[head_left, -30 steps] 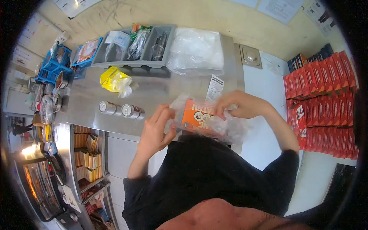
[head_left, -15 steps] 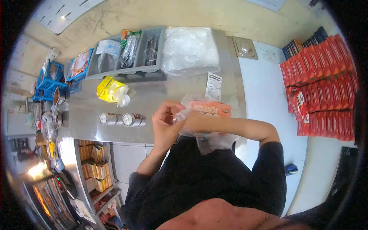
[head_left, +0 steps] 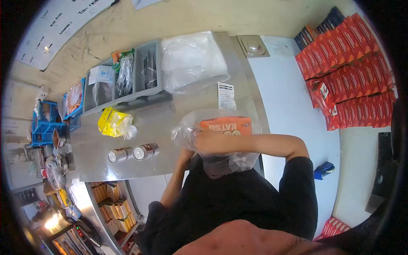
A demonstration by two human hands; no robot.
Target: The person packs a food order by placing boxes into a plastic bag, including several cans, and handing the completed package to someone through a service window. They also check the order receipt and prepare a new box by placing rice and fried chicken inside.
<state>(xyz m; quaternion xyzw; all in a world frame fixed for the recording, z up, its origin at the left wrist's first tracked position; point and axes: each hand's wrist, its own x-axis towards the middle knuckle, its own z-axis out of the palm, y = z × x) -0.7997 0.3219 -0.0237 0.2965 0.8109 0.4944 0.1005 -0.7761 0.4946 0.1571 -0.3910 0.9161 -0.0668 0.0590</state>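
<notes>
orange box (head_left: 226, 123), right forearm (head_left: 272, 145) across, two cans (head_left: 143, 152)

There are two cans (head_left: 146, 151), one bagged orange box (head_left: 237, 123), one receipt (head_left: 226, 97) and one grey tray (head_left: 159, 70).

Lettering stands on the orange box (head_left: 229, 124), white slip (head_left: 226, 97) and wall sheet (head_left: 63, 26).

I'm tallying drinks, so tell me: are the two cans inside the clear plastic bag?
No, the two cans are on the steel counter, to the left of the clear plastic bag and apart from it.
</notes>
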